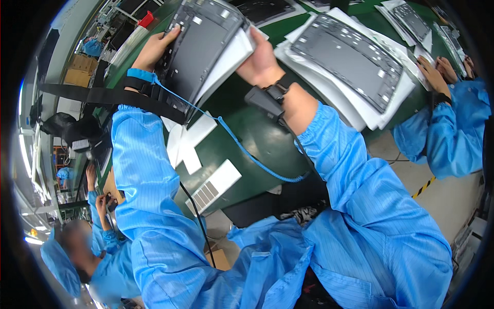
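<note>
A dark grey device panel [208, 46] with small white patches is held up at the top of the view. White sheets [226, 64] lie against its underside on the right. My left hand [154, 49] grips the panel's left edge, thumb on top. My right hand [261, 61] is closed around the right edge of the white sheets, its fingers partly hidden behind them. To the right, another dark grey panel [347, 59] tops a stack of white sheets [329, 103] on the green table [257, 126].
White label strips [218, 185] and white pieces [188, 144] lie near the table's front edge. A blue coiled cord [242, 144] runs from my left wrist. Co-workers' hands [437, 74] are at the right; another person [85, 247] is at the lower left. A black strap [108, 95] crosses my left wrist.
</note>
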Demonstrator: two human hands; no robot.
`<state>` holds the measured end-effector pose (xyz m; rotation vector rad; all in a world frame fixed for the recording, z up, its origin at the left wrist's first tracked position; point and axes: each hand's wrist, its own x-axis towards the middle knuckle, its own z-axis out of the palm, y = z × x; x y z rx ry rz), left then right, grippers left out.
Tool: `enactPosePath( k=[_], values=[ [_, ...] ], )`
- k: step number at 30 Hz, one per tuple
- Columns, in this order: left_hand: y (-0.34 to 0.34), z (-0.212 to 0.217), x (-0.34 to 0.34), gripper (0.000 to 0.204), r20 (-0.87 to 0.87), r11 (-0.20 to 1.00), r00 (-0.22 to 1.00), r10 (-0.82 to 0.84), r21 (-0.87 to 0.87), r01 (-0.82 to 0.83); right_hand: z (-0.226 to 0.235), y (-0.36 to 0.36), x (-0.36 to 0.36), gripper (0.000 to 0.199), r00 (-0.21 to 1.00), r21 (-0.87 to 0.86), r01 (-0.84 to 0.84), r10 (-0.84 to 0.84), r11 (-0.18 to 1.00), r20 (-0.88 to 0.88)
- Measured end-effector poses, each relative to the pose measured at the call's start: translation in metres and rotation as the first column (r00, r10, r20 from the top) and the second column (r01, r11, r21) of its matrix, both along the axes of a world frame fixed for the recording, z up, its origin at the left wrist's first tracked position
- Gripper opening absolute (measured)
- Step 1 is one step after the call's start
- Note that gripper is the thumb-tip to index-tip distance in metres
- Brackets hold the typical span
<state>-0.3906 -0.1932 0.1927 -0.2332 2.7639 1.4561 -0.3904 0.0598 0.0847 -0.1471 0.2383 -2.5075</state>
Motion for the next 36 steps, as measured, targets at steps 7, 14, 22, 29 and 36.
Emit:
enactPosePath(
  k=[7,14,22,29,36],
  values=[
    [0.106,-0.015,0.072,0.067,0.234,0.967,0.971,-0.048,-0.232,0.104,0.001,0.146,0.090,0.031,0.892,0.594,0.356,-0.072,0.721,-0.446],
    [0.167,-0.022,0.149,0.085,0.370,0.843,0.920,0.132,-0.529,0.092,-0.037,0.192,0.135,0.035,0.962,0.652,0.208,-0.033,0.729,-0.270],
    [0.181,0.079,0.348,0.040,-0.256,0.906,0.957,0.140,-0.356,-0.228,-0.043,0.217,0.130,0.035,0.963,0.721,0.238,-0.061,0.651,-0.262],
    [0.245,-0.129,0.384,0.090,-0.127,0.721,0.719,0.684,-0.037,-0.692,-0.066,0.194,0.120,0.036,0.966,0.753,0.196,0.007,0.628,-0.258],
    [0.254,-0.181,0.354,0.073,-0.363,0.736,0.719,0.593,-0.118,-0.667,-0.069,0.185,0.113,0.040,0.597,0.671,0.737,0.386,0.083,-0.703]
  ],
)
